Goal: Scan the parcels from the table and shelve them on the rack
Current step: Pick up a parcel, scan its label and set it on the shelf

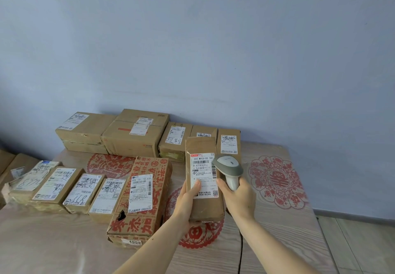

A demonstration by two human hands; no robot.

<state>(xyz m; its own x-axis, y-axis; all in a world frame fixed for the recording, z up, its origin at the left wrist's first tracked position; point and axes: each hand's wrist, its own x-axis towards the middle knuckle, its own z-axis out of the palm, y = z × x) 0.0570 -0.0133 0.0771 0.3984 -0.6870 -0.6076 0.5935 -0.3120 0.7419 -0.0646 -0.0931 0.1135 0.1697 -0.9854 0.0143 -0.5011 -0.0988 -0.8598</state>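
L hand (188, 199) grips a tall parcel (203, 188) from its left side, thumb on the label (204, 175), held above the table (277, 231). R hand (239, 196) is wrapped round the scanner (229, 167) handle, head just beside the label's barcode. Other parcels (111, 132) sit on table w/ a red-print box (143, 196).

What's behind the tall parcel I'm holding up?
Behind the held parcel two small cardboard boxes stand at the table's back edge; only their tops and labels show. Their lower parts are covered.
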